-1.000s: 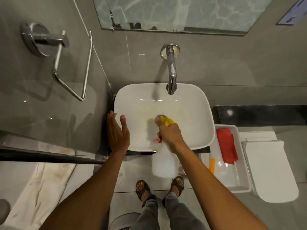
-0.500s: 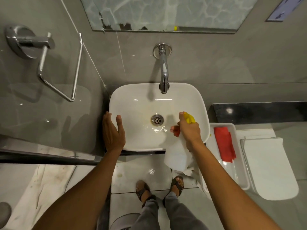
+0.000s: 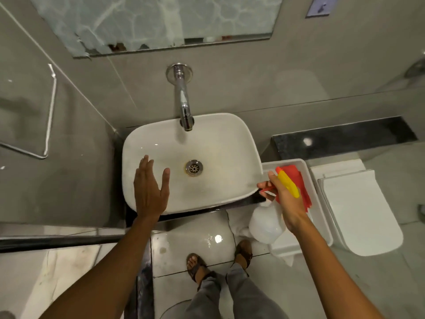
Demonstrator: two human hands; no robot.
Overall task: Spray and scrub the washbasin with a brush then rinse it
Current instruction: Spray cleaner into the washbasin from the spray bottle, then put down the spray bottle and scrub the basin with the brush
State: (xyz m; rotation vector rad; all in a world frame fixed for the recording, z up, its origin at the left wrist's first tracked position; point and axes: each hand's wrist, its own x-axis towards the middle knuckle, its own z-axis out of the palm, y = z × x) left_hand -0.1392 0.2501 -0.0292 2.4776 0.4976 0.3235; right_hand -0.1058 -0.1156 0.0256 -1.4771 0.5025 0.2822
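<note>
Washbasin (image 3: 220, 143) lies under my left hand (image 3: 149, 187), which hovers flat and empty, fingers spread, over its near-left rim. My right hand (image 3: 287, 203) grips the spray bottle (image 3: 264, 223) by its yellow-and-red trigger head, just off the basin's right corner, above the white tray (image 3: 308, 171) with the red cloth (image 3: 299, 178). Spraying looks about finished; scrubbing and rinsing remain, and I see no brush. Wall crowds my left; the faucet (image 3: 184, 107) overhangs the far rim, leaving the bowl's middle open.
</note>
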